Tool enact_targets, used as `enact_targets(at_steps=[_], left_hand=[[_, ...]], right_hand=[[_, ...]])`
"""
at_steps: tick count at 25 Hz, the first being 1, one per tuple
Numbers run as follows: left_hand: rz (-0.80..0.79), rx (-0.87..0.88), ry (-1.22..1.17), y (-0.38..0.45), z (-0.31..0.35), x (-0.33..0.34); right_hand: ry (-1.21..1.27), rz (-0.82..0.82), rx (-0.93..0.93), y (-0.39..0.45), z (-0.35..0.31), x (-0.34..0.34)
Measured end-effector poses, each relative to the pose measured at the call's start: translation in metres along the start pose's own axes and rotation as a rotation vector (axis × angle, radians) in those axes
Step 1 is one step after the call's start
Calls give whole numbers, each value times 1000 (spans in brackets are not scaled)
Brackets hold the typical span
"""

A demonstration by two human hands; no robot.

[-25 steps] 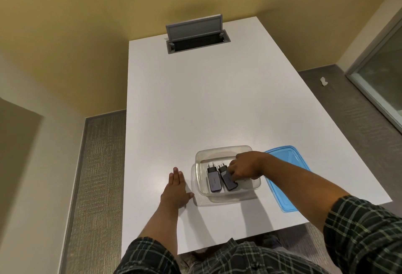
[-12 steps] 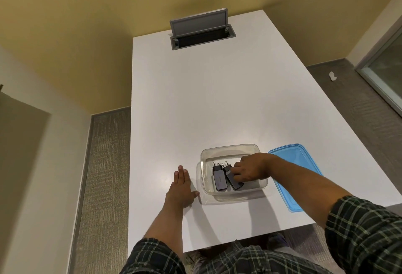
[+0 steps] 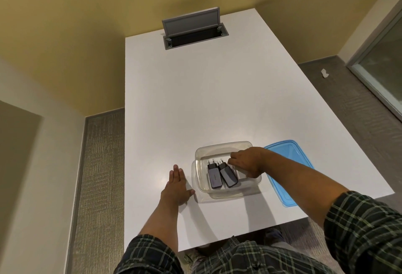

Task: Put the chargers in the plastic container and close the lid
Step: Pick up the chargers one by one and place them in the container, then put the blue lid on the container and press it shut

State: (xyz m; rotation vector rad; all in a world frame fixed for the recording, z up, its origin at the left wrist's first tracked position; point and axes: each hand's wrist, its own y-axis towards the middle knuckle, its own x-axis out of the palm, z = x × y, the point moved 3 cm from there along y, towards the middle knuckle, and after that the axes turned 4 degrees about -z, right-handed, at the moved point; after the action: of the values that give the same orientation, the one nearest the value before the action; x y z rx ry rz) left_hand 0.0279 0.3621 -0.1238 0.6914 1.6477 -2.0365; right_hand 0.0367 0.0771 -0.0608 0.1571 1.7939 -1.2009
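A clear plastic container [image 3: 201, 154] stands near the table's front edge. Two dark chargers lie side by side inside it, the left charger [image 3: 214, 177] straight and the right charger [image 3: 228, 175] slightly angled, prongs pointing away from me. My right hand [image 3: 247, 161] hovers over the container's right half, fingers loosely curled beside the right charger's plug end, holding nothing I can see. My left hand [image 3: 176, 186] lies flat on the table just left of the container. The blue lid [image 3: 289, 160] rests on the table to the right, partly hidden by my right forearm.
The white table [image 3: 195, 104] stretches away from me, with a grey cable hatch [image 3: 193, 28] propped up at its far end. Carpeted floor lies on both sides, and a glass door [image 3: 382, 71] is at the far right.
My right hand has come off the right charger and shifted a little right, leaving that charger fully visible in the container. The left hand stays flat.
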Motion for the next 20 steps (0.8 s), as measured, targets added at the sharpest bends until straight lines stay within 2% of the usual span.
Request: enact_targets(at_steps=[4,6,9,11,13,15,17,20], left_hand=[[-2,-42,53,3,-2,-10],[123,-48,100,-1,2,-32],[389,-38,47,-12,15,-73],[530,-14,14,-19,31,-98],[639,40,-6,-22,57,-118],[700,133,-4,-21,89,-133],[717,253,35,-18,127,-139],[653,436,191,-13,188,-132]], right_hand=[[-22,59,39,-2,-7,-1],[-24,146,30,-5,-6,-4],[29,383,26,-16,3,-12],[61,647,67,-29,16,-13],[207,854,198,-47,32,-13],[347,977,430,-65,50,-9],[410,1025,663,-83,65,4],[636,962,872,-106,80,36]])
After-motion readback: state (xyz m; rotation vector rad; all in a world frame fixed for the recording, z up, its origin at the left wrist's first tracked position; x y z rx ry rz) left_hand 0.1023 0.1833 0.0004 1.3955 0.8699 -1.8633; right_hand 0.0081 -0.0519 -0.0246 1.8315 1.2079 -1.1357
